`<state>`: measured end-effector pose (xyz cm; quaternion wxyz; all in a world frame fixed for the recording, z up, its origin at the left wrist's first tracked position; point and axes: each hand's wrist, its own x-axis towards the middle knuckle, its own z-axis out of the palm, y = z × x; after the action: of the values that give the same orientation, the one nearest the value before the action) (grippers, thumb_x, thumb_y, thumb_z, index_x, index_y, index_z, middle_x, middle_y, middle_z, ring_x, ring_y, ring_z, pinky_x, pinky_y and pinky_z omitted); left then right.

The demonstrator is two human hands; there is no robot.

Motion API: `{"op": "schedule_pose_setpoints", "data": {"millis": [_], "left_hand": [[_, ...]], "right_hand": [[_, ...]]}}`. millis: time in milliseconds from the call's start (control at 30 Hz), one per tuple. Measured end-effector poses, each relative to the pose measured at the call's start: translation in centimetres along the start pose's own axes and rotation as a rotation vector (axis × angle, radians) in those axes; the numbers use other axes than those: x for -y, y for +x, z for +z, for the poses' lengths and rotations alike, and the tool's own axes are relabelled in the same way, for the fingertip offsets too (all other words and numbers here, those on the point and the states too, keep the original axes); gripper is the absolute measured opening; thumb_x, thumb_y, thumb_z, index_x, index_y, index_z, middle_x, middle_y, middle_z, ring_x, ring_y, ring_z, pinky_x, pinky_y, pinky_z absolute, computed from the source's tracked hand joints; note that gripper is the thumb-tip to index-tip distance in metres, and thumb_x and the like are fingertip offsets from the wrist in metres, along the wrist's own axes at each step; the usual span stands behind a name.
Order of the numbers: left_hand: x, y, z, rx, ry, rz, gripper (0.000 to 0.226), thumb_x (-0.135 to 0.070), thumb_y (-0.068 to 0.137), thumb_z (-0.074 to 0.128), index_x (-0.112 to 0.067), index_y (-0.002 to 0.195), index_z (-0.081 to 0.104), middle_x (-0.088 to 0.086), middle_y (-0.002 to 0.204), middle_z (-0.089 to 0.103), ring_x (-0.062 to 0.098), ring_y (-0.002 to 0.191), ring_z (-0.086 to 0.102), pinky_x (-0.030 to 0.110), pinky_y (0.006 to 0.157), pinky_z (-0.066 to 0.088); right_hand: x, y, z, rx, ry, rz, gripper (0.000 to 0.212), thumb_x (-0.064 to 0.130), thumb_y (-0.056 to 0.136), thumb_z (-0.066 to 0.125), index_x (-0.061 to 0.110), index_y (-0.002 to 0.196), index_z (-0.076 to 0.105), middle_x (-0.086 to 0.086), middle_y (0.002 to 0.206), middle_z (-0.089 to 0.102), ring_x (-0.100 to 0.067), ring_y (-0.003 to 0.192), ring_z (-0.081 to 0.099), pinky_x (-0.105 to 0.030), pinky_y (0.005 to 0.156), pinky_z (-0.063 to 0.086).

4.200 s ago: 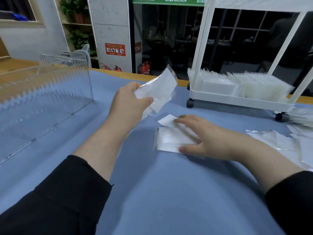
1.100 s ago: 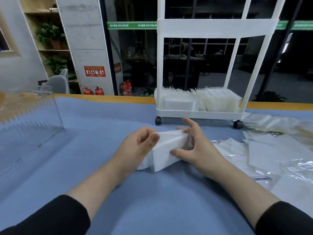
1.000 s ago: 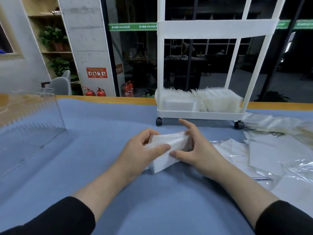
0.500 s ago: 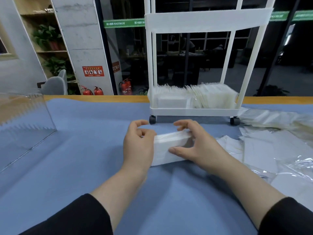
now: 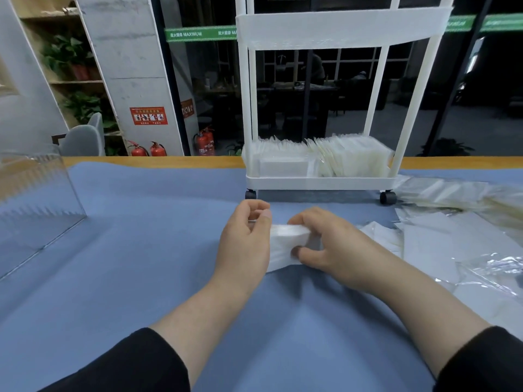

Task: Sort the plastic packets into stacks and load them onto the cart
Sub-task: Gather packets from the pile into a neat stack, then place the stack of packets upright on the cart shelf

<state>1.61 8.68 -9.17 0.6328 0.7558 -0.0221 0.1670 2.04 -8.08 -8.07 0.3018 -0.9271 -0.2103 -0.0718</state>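
Your left hand (image 5: pixel 245 244) and right hand (image 5: pixel 331 244) both grip one stack of plastic packets (image 5: pixel 285 246) — the left with thumb curled over the stack's left end, the right with thumb pressed against its near face and fingers curled over the top. The stack sits low over the blue cloth of the table (image 5: pixel 141 250), in front of you and slightly right of centre; whether its underside touches the cloth cannot be told, as your hands hide it.

The white cart (image 5: pixel 319 182) stands on the table directly beyond your hands, on small dark wheels. Its bottom shelf carries packets already loaded (image 5: pixel 319 159) — one group on the left standing against a flat white block, a second group on the right leaning in a fanned row. The upper tier shows only its white rim.

Loose packets (image 5: pixel 441 244) lie spread on the cloth to your right, overlapping one another, some clear and crinkled, some flat and white; more lie in a strip beside the cart's right wheel.

A clear plastic box (image 5: pixel 36 193) stands at the left edge of the table, well apart from your hands. Both your forearms carry black sleeves (image 5: pixel 135 363) at the lower corners.
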Motion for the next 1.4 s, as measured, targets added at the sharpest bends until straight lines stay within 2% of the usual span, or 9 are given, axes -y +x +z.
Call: {"op": "schedule_pose_setpoints", "data": {"millis": [133,267,467,633,767,900,1200,1333,1400], "left_hand": [[0.0,0.8,-1.6,0.274,0.162,0.027,0.011,-0.042,0.101,0.056,-0.034,0.100,0.064,-0.011,0.095,0.064,0.000,0.080,0.057,0.016,0.072,0.046],[0.2,1.6,-3.0,0.448,0.259,0.031,0.026,-0.025,0.091,0.075,-0.032,0.109,0.059,-0.003,0.093,0.063,0.003,0.066,0.054,0.016,0.062,0.044],[0.6,1.4,-2.5,0.435,0.188,-0.021,0.040,-0.015,0.088,0.074,-0.037,0.113,0.050,0.004,0.094,0.062,0.011,0.069,0.053,0.024,0.062,0.045],[0.8,1.7,-2.7,0.480,0.195,0.001,0.049,-0.013,0.087,0.073,-0.045,0.114,0.048,0.007,0.103,0.060,0.014,0.074,0.055,0.031,0.067,0.048],[0.8,1.8,-2.8,0.498,0.175,0.016,0.038,-0.008,0.086,0.072,-0.034,0.107,0.054,-0.001,0.092,0.058,0.011,0.067,0.049,0.027,0.062,0.042],[0.6,1.6,-2.6,0.476,0.171,0.051,0.042,-0.006,0.084,0.073,-0.035,0.107,0.053,-0.004,0.092,0.057,0.010,0.064,0.048,0.025,0.057,0.042],[-0.8,1.2,-2.0,0.432,0.166,0.152,0.048,-0.010,0.083,0.077,-0.047,0.102,0.053,-0.012,0.088,0.058,0.003,0.064,0.051,0.018,0.061,0.045],[-2.6,1.8,-1.0,0.403,0.107,0.178,0.053,-0.018,0.083,0.080,-0.057,0.108,0.053,-0.009,0.102,0.064,0.002,0.082,0.060,0.018,0.073,0.051],[-3.6,2.7,-0.7,0.459,0.028,0.192,0.062,-0.029,0.082,0.084,-0.062,0.121,0.049,-0.014,0.116,0.064,-0.006,0.105,0.059,0.017,0.090,0.049]], "right_hand": [[0.0,-0.2,-0.7,-0.022,-0.010,0.029,0.021,0.027,0.088,0.068,0.036,0.104,0.059,0.017,0.103,0.057,-0.002,0.093,0.054,-0.025,0.083,0.046],[-0.5,-0.3,-1.1,-0.029,0.073,0.085,0.028,0.027,0.087,0.071,0.039,0.108,0.056,0.020,0.104,0.059,0.004,0.092,0.055,-0.013,0.075,0.042],[-1.0,-0.5,-1.0,0.000,0.277,0.230,0.051,0.029,0.083,0.077,0.042,0.121,0.047,0.007,0.100,0.064,-0.004,0.074,0.059,-0.014,0.064,0.046],[-0.8,-0.4,-0.9,0.012,0.219,0.235,0.044,0.028,0.084,0.073,0.045,0.114,0.046,0.008,0.080,0.062,0.000,0.056,0.051,-0.016,0.055,0.042],[-0.6,-0.5,-1.8,-0.057,0.035,0.238,0.031,0.032,0.079,0.080,0.034,0.099,0.056,0.012,0.094,0.058,0.003,0.073,0.054,-0.012,0.060,0.041],[1.0,-0.8,-2.8,-0.044,-0.188,0.106,0.030,0.036,0.083,0.075,0.032,0.109,0.060,0.015,0.112,0.052,-0.007,0.104,0.051,-0.022,0.081,0.038],[4.0,-0.7,-5.4,0.110,-0.512,0.038,0.021,0.034,0.090,0.062,0.032,0.109,0.054,0.012,0.103,0.061,-0.015,0.096,0.056,-0.037,0.078,0.048],[4.6,0.2,-8.8,0.158,-0.490,0.067,0.022,0.028,0.087,0.066,0.031,0.106,0.056,0.012,0.093,0.059,-0.011,0.082,0.053,-0.029,0.069,0.045],[4.3,0.9,-11.1,0.155,-0.482,0.081,0.022,0.029,0.086,0.068,0.032,0.104,0.056,0.014,0.087,0.059,-0.003,0.076,0.053,-0.026,0.064,0.042]]}}
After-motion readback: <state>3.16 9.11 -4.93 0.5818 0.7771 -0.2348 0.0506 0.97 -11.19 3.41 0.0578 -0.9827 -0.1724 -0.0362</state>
